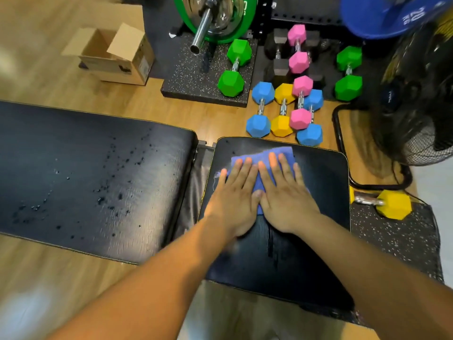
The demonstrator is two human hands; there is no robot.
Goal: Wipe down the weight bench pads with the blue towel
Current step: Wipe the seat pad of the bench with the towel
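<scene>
The blue towel (pixel 257 157) lies flat on the smaller black seat pad (pixel 323 182) at the right of the bench. My left hand (pixel 234 195) and my right hand (pixel 285 195) press side by side on the towel with straight, spread fingers, covering most of it. The long black back pad (pixel 85 173) stretches to the left, speckled with water droplets. A narrow gap with the metal frame separates the two pads.
Coloured hex dumbbells (pixel 284 111) lie on the wooden floor just beyond the seat pad. A yellow dumbbell (pixel 392 203) rests at the right on a rubber mat. A black floor fan (pixel 416 106) stands at the right; a cardboard box (pixel 110 57) and a barbell with a green plate (pixel 215 18) sit farther back.
</scene>
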